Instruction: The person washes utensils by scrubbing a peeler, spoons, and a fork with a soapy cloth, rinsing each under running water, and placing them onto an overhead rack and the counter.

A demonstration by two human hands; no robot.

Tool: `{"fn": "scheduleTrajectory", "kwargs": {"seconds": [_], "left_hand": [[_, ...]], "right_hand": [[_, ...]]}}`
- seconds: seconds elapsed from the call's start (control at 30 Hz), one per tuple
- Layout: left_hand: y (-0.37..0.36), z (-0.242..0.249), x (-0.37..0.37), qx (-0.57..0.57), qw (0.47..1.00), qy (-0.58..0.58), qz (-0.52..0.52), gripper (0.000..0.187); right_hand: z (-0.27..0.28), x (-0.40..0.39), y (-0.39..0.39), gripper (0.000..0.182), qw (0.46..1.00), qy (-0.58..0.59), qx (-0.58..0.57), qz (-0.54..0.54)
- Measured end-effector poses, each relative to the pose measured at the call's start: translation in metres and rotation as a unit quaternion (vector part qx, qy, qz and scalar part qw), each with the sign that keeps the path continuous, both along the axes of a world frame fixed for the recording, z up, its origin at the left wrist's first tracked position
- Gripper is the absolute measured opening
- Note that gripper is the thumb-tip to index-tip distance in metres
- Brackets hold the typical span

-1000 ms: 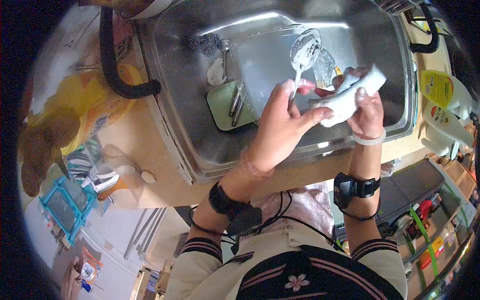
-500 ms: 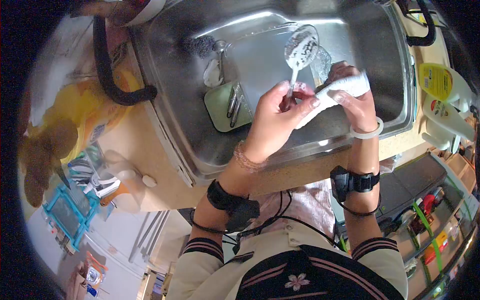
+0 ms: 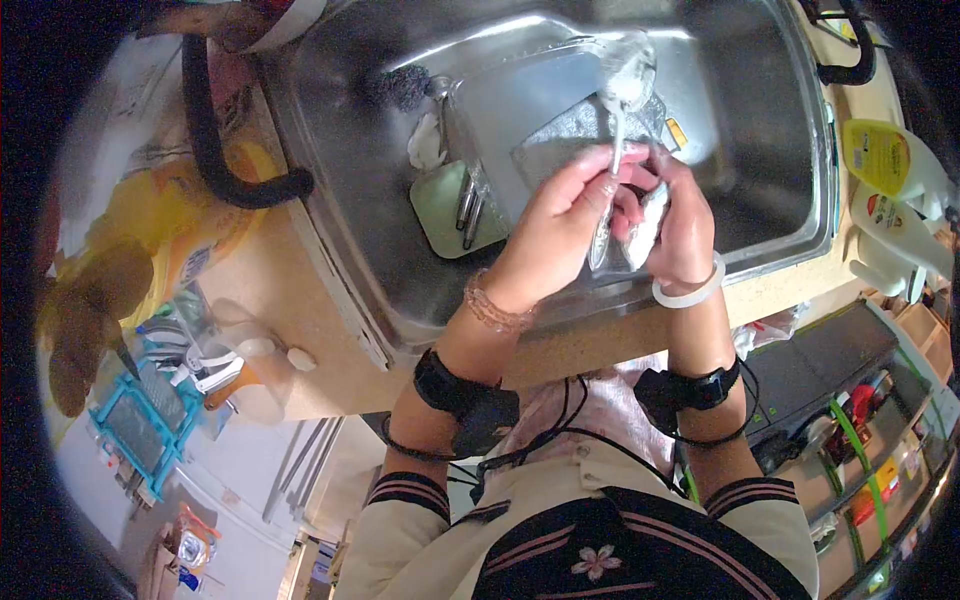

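Over the sink (image 3: 765, 130): 1 metal spoon (image 3: 627, 88), long axis pointing forward, whitish bowl farthest out. Left hand (image 3: 558, 218) is nearer, gripping the handle; right hand (image 3: 688, 222) closed around 1 white cloth (image 3: 651, 216), just right of the handle (cloth-to-handle contact hidden, cannot tell)

Yellow-labelled bottle (image 3: 885, 158) at right, teal frame (image 3: 121, 414) lower left, probably a yellow bag (image 3: 222, 222) above
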State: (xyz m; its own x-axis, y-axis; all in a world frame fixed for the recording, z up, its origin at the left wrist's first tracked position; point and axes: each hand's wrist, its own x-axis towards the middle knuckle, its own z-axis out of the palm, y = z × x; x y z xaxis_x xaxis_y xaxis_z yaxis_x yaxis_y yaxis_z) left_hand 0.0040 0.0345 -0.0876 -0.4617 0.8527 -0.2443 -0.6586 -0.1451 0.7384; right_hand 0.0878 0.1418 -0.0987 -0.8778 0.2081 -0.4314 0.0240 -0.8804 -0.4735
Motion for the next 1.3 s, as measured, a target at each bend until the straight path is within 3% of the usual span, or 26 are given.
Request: {"fn": "scheduleTrajectory", "kwargs": {"seconds": [0.1,0.23,0.33,0.4,0.47,0.5,0.6,0.7,0.8,0.87,0.97,1.1,1.3], "left_hand": [[-0.003,0.004,-0.002,-0.015,0.998,-0.006,0.059,0.024],[-0.007,0.002,-0.006,-0.064,0.988,0.074,0.118,0.017],[-0.007,-0.002,-0.002,-0.101,0.978,0.077,0.165,0.012],[-0.009,-0.013,0.004,-0.131,0.968,0.02,0.211,0.011],[-0.014,-0.014,0.002,-0.116,0.97,-0.019,0.212,0.015],[-0.014,-0.016,0.001,-0.112,0.969,-0.037,0.218,0.014],[-0.018,-0.022,-0.003,-0.103,0.969,-0.062,0.215,0.015],[-0.015,-0.019,-0.016,-0.08,0.966,-0.046,0.242,0.018],[-0.02,-0.009,-0.034,-0.047,0.968,-0.061,0.24,0.023],[-0.021,0.0,-0.036,-0.053,0.973,-0.069,0.215,0.024],[-0.014,0.009,-0.032,-0.057,0.952,-0.115,0.278,0.026],[-0.019,0.009,-0.031,-0.062,0.949,-0.08,0.299,0.03],[-0.017,0.011,-0.033,-0.06,0.963,-0.065,0.253,0.029]], "right_hand": [[0.006,-0.008,-0.004,0.03,0.977,-0.132,0.0,-0.169],[0.021,-0.002,0.005,0.039,0.977,-0.035,0.016,-0.209],[0.038,-0.008,-0.005,0.043,0.986,-0.047,0.015,-0.162],[0.032,-0.005,-0.012,0.039,0.998,0.013,0.055,-0.022],[0.032,-0.011,-0.016,0.032,0.948,-0.08,0.301,0.07],[0.028,-0.016,-0.026,0.028,0.952,-0.046,0.302,0.009],[0.004,-0.007,-0.027,0.019,0.894,-0.137,0.408,0.125],[0.008,-0.007,-0.027,0.02,0.885,-0.187,0.402,0.144],[0.003,-0.001,-0.03,0.022,0.872,-0.166,0.43,0.167],[0.004,-0.004,-0.034,0.022,0.87,-0.164,0.447,0.131],[0.009,-0.007,-0.036,0.021,0.876,-0.176,0.436,0.105],[0.009,-0.002,-0.032,0.019,0.865,-0.157,0.464,0.112],[0.016,-0.002,-0.03,0.018,0.872,-0.162,0.446,0.116]]}}
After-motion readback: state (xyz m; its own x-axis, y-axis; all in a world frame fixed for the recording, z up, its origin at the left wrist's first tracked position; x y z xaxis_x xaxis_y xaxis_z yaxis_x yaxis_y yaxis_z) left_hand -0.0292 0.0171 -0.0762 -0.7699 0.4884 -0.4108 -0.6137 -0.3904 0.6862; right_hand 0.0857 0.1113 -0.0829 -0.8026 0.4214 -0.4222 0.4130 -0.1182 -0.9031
